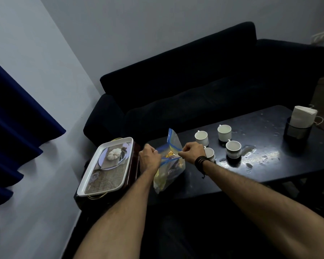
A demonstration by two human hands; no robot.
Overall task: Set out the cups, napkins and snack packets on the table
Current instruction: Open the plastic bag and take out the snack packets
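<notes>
At table's near-left edge: zip bag (169,165) of snack packets, mouth pinched apart by left hand (149,158) and right hand (193,152). Four cups (233,148) out; napkins (303,116) standing in holder. Judged remaining: packets unpacked. Tray (106,167) alongside.

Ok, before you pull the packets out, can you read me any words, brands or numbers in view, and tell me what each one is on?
No text can be read.
Zip bag: blue band at the mouth, any print too blurred.
Snack packets inside it: colours only, no brand legible.
Tray: a picture, small mark at the near corner too small to read.
Cups and napkins: plain.
</notes>
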